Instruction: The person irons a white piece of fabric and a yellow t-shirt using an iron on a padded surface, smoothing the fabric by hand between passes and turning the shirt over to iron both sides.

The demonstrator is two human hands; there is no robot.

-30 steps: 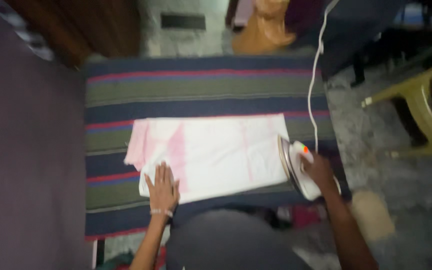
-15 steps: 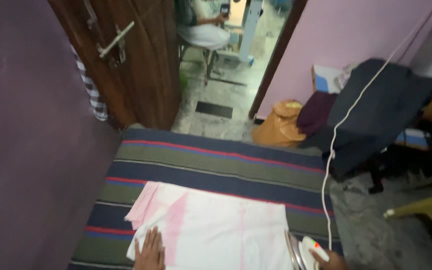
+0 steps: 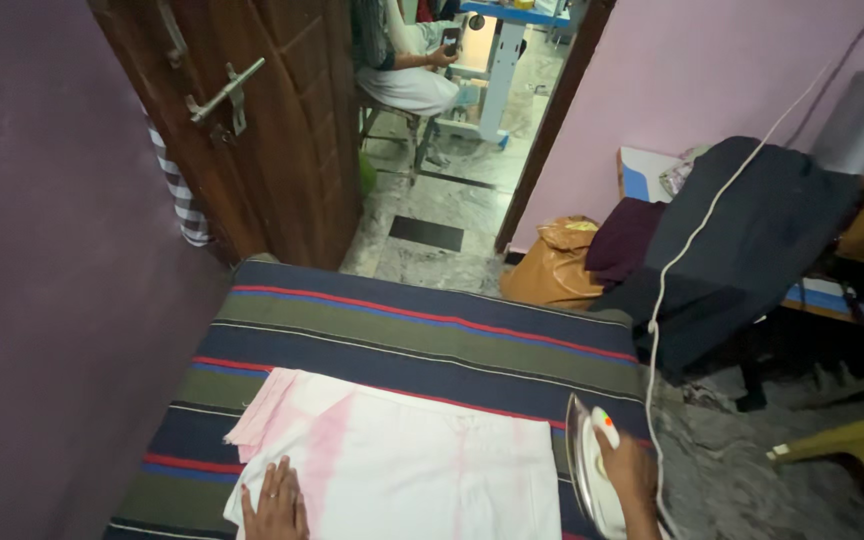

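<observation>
Right hand (image 3: 627, 470): grip wrapped around iron (image 3: 592, 470), stood on its heel. White-pink cloth (image 3: 412, 465) directly left of grip, long axis sideways. Left hand (image 3: 277, 500): spread flat on cloth's far-left end.

The bottom edge cuts off the left hand (image 3: 277, 503) at the wrist, along with the near part of the pink-white cloth (image 3: 407, 465) under it. Right of that cloth, the iron (image 3: 592, 472) loses its lower end, and the right hand (image 3: 630, 475) hides its handle. Beyond the doorway, the seated person (image 3: 404, 60) is cropped above the chest.
</observation>
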